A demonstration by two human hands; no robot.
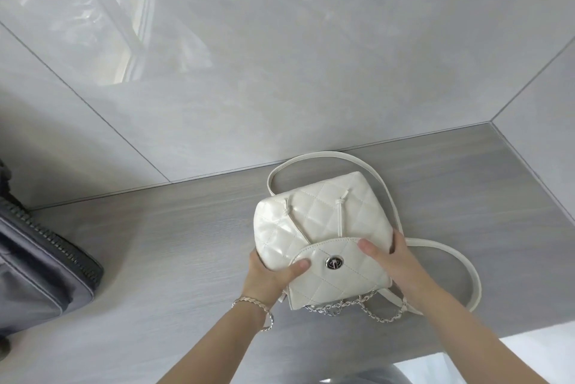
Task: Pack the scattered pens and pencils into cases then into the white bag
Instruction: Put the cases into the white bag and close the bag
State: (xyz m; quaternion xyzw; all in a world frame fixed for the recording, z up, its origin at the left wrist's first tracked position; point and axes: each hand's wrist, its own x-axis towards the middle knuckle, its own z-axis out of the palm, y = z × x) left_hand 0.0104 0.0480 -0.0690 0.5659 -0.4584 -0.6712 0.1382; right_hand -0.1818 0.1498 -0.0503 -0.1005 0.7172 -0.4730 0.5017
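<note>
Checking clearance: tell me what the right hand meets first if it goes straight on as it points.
The white bag: the right hand grips its side, thumb on the flap, so nothing lies between.

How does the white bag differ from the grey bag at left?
The white bag is quilted and glossy; the grey bag is plain, matte. The white bag has a clasped flap; the grey bag a zip. Left hand and right hand hold the white bag; the grey bag lies untouched. Both rest on the countertop.

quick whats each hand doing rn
Left hand: grips one side of the white bag.
Right hand: grips the bag's other side.
</note>
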